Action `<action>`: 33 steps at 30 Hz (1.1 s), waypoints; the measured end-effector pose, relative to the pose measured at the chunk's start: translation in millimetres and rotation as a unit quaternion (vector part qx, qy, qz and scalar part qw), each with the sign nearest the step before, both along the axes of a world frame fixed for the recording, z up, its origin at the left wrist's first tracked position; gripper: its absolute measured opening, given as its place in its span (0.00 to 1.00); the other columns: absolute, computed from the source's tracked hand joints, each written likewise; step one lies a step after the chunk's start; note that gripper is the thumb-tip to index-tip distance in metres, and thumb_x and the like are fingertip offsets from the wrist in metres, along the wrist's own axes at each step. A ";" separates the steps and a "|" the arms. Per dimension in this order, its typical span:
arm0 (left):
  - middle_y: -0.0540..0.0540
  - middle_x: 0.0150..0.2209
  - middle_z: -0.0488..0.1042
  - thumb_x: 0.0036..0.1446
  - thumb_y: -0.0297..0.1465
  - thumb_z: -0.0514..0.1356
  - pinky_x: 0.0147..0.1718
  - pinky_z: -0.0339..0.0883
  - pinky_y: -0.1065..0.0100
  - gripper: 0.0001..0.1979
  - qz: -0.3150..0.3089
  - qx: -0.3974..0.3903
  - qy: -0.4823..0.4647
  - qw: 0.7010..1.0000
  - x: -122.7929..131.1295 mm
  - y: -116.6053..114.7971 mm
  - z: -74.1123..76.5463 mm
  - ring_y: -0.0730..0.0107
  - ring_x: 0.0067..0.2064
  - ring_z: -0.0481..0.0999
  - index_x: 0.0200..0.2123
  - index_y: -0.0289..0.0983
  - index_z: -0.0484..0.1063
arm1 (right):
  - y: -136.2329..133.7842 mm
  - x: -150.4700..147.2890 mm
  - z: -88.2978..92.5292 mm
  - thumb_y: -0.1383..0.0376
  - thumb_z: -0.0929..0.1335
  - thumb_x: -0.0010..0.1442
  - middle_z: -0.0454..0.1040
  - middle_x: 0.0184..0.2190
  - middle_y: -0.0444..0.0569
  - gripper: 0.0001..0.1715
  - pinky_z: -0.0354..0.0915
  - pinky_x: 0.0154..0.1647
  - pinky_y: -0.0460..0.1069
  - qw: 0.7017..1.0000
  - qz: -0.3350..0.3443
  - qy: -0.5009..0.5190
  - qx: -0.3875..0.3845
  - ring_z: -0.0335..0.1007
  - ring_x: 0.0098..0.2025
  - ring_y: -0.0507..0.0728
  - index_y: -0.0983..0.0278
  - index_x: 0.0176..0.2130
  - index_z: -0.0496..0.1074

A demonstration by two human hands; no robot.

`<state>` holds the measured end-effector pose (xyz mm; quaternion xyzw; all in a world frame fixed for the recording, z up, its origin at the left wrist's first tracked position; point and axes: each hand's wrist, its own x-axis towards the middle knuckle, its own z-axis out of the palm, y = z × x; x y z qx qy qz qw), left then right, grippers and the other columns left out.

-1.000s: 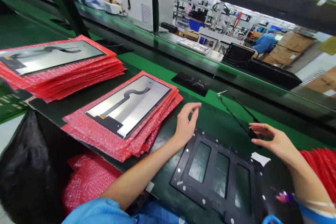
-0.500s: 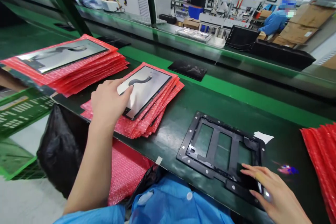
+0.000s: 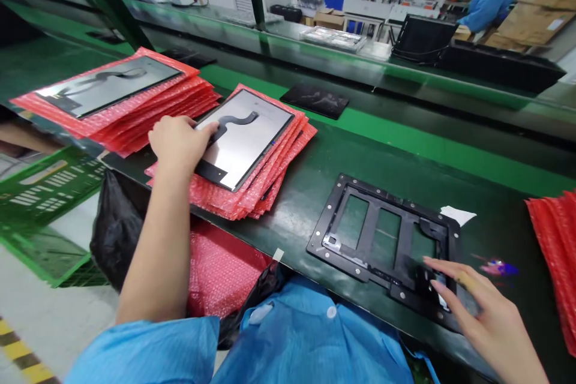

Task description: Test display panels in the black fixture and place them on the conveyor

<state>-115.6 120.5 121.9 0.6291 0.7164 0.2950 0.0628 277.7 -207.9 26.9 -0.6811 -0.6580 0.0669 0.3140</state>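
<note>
Since 0.5 s ago the left hand [image 3: 180, 143] has closed on the near-left edge of the display panel [image 3: 245, 137] atop the pink stack [image 3: 252, 192], while the right hand [image 3: 477, 306], open with wrist cut off, rests its fingers on the black fixture frame [image 3: 382, 234].

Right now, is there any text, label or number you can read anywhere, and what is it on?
None can be read.
Green crate: white markings, too blurred to read.
Cardboard boxes: white labels, too small to read.
Panel under the left hand: no print visible.
Black frame at the right hand: no print visible.
</note>
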 end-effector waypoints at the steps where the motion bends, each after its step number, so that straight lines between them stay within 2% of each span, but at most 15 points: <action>1: 0.35 0.29 0.73 0.58 0.51 0.59 0.46 0.64 0.49 0.29 0.020 -0.001 -0.022 1.000 -1.7 -2.3 7.3 0.54 0.36 0.69 0.33 0.26 0.71 | 2.2 -2.3 1.2 0.55 0.65 0.69 0.78 0.47 0.46 0.13 0.70 0.48 0.53 1.000 -0.003 0.012 0.006 0.76 0.47 0.60 0.55 0.48 0.75; 3: 0.48 0.21 0.65 0.57 0.45 0.63 0.39 0.66 0.58 0.22 0.067 0.015 -0.099 0.993 -5.0 -12.4 21.4 0.69 0.27 0.63 0.30 0.28 0.70 | 6.4 -6.5 2.3 0.56 0.65 0.69 0.78 0.47 0.45 0.12 0.69 0.46 0.51 0.999 -0.015 0.034 0.013 0.76 0.46 0.59 0.54 0.47 0.76; 5: 0.55 0.19 0.60 0.55 0.36 0.66 0.35 0.65 0.65 0.15 0.080 0.066 -0.207 0.973 -6.4 -27.5 33.9 0.77 0.23 0.58 0.29 0.30 0.69 | 10.3 -10.8 2.3 0.56 0.65 0.69 0.78 0.46 0.43 0.12 0.69 0.42 0.49 0.998 -0.034 0.056 0.020 0.76 0.45 0.58 0.53 0.48 0.76; 7: 0.54 0.21 0.65 0.53 0.29 0.65 0.33 0.65 0.70 0.08 0.040 0.108 -0.310 0.944 -3.3 -44.0 43.4 0.79 0.23 0.63 0.28 0.32 0.69 | 14.6 -16.7 3.3 0.57 0.66 0.69 0.78 0.46 0.42 0.11 0.69 0.40 0.48 0.994 -0.057 0.084 0.031 0.76 0.45 0.57 0.53 0.48 0.76; 9: 0.52 0.24 0.72 0.50 0.26 0.65 0.30 0.66 0.74 0.06 -0.025 0.079 -0.396 0.915 6.7 -59.5 46.9 0.77 0.25 0.69 0.29 0.34 0.69 | 20.6 -25.5 6.8 0.58 0.66 0.69 0.79 0.45 0.41 0.10 0.68 0.43 0.47 0.990 -0.072 0.115 0.049 0.76 0.45 0.56 0.53 0.47 0.77; 12: 0.52 0.22 0.75 0.39 0.31 0.70 0.19 0.66 0.74 0.15 -0.097 -0.026 -0.476 0.874 35.8 -81.0 35.9 0.73 0.20 0.70 0.31 0.37 0.71 | 33.5 -44.4 16.4 0.61 0.67 0.69 0.79 0.43 0.41 0.09 0.68 0.47 0.47 0.979 -0.059 0.175 0.083 0.76 0.44 0.55 0.53 0.43 0.78; 15: 0.53 0.20 0.75 0.28 0.35 0.76 0.14 0.66 0.71 0.27 -0.128 -0.087 -0.525 0.837 73.6 -103.2 9.8 0.70 0.15 0.69 0.33 0.40 0.69 | 49.4 -63.5 25.4 0.65 0.67 0.68 0.80 0.40 0.43 0.08 0.70 0.45 0.48 0.965 -0.046 0.225 0.129 0.77 0.43 0.56 0.56 0.40 0.77; 18: 0.54 0.19 0.75 0.30 0.40 0.78 0.16 0.70 0.70 0.27 -0.180 -0.152 -0.538 0.810 105.3 -124.2 -14.7 0.70 0.16 0.70 0.33 0.40 0.69 | 64.9 -72.8 27.0 0.66 0.67 0.67 0.79 0.36 0.44 0.08 0.70 0.42 0.49 0.958 -0.072 0.221 0.169 0.76 0.38 0.56 0.57 0.38 0.76; 20: 0.53 0.20 0.75 0.34 0.42 0.77 0.18 0.72 0.71 0.26 -0.211 -0.182 -0.536 0.797 119.3 -134.6 -24.1 0.70 0.16 0.72 0.33 0.40 0.70 | 73.1 -72.4 23.9 0.66 0.67 0.66 0.79 0.36 0.45 0.06 0.71 0.41 0.49 0.953 -0.104 0.218 0.183 0.76 0.37 0.56 0.58 0.39 0.75; 23: 0.53 0.21 0.75 0.37 0.42 0.76 0.18 0.71 0.73 0.24 -0.243 -0.200 -0.529 0.788 131.8 -144.1 -29.1 0.71 0.18 0.73 0.34 0.40 0.70 | 79.0 -66.5 18.0 0.65 0.66 0.65 0.79 0.38 0.47 0.06 0.71 0.40 0.50 0.947 -0.149 0.226 0.176 0.77 0.38 0.56 0.59 0.42 0.74; 26: 0.53 0.22 0.76 0.41 0.41 0.75 0.16 0.70 0.75 0.22 -0.277 -0.204 -0.518 0.783 138.5 -149.9 -28.2 0.71 0.18 0.73 0.35 0.40 0.69 | 77.2 -59.3 16.1 0.62 0.65 0.64 0.79 0.37 0.47 0.06 0.70 0.39 0.50 0.948 -0.182 0.220 0.143 0.77 0.37 0.57 0.59 0.40 0.71; 30: 0.53 0.24 0.77 0.48 0.40 0.72 0.18 0.72 0.74 0.19 -0.297 -0.222 -0.496 0.785 144.5 -155.4 -24.4 0.70 0.20 0.76 0.37 0.39 0.68 | 71.1 -48.3 17.0 0.59 0.64 0.62 0.78 0.34 0.46 0.06 0.66 0.34 0.50 0.951 -0.205 0.219 0.077 0.74 0.32 0.57 0.58 0.36 0.68; 33: 0.53 0.25 0.77 0.49 0.40 0.72 0.18 0.71 0.75 0.19 -0.303 -0.236 -0.492 0.782 149.3 -156.2 -24.2 0.70 0.20 0.76 0.38 0.39 0.68 | 70.7 -41.5 15.2 0.57 0.64 0.61 0.76 0.30 0.45 0.08 0.61 0.31 0.50 0.947 -0.206 0.242 0.051 0.71 0.27 0.57 0.58 0.34 0.66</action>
